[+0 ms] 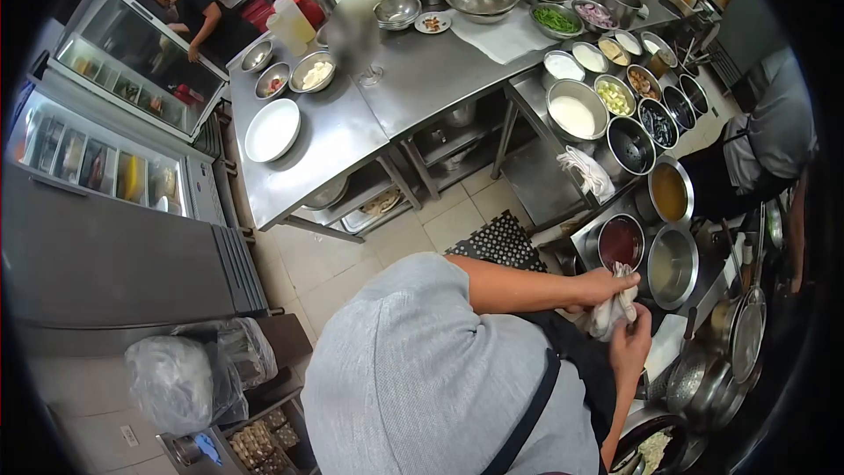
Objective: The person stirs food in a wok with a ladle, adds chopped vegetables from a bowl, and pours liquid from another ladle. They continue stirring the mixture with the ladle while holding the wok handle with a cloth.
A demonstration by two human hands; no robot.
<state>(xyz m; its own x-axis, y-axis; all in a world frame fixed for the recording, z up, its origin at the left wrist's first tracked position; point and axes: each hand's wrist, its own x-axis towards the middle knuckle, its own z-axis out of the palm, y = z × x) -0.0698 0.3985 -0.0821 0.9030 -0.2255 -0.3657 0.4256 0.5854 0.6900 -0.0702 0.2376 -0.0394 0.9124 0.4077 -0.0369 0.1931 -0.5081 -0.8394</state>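
My left hand (600, 287) is closed around the upper end of a bunched white cloth (607, 317). Lower down, my right hand (631, 347) grips the same cloth with curled fingers; some fingertips are hidden in its folds. Just beyond my hands stands a metal pot of dark red liquid (621, 242). Beside it is a metal bowl of pale, cloudy liquid (673, 268), and farther up a pot of orange-brown liquid (670, 193). A pan with chopped pale food (652, 453) lies below my right arm.
A steel table (352, 123) holds a white plate (272, 130) and several bowls. Ingredient containers (577, 114) line a side stand, where another white cloth (587, 171) hangs. One person (207, 13) is by the glass-door fridge; another (765, 132) stands at right. Strainers (749, 334) lie near my right hand.
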